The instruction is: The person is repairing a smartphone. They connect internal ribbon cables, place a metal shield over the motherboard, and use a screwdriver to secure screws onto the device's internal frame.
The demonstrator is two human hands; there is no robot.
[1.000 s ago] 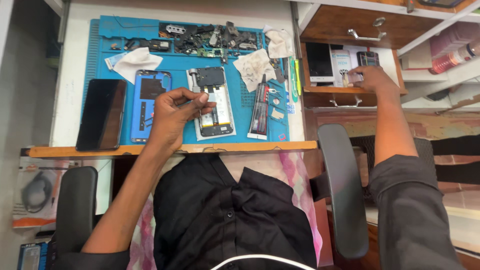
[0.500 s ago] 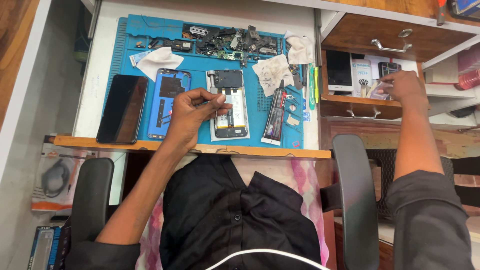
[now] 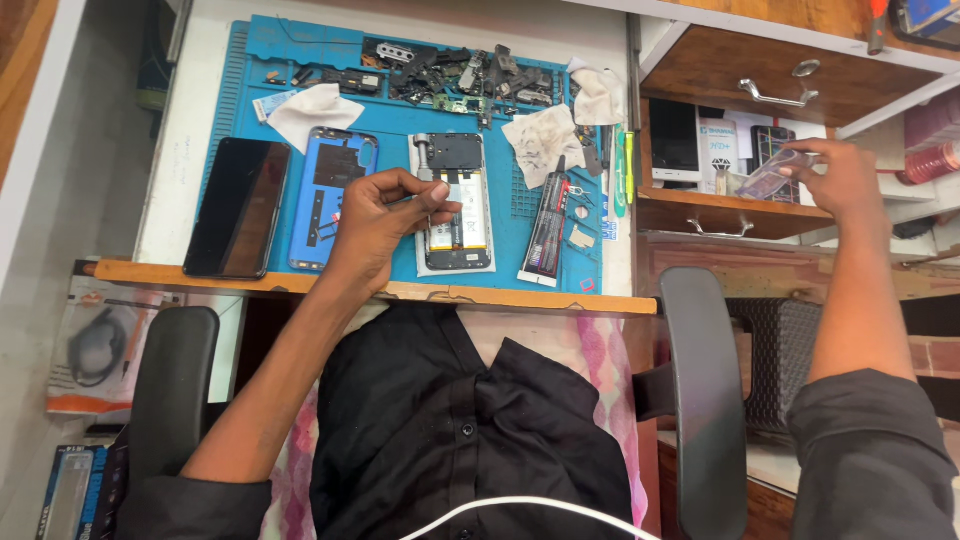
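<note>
A blue work mat (image 3: 250, 60) fills the upper middle of the frame. On it, from the left, lie a dark phone screen (image 3: 237, 207), a blue back cover (image 3: 330, 195) and an opened phone (image 3: 456, 200) at centre. The left hand (image 3: 385, 225) rests over the opened phone, fingers pinched narrowly on a thin tool. At upper right, the right hand (image 3: 845, 180) grips a small clear packet (image 3: 765, 172) at the open drawer (image 3: 700, 210).

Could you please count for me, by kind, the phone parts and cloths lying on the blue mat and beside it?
Opened phone: 1
Blue back cover: 1
Black screen panel: 1
White cloths: 3
Total: 6
</note>
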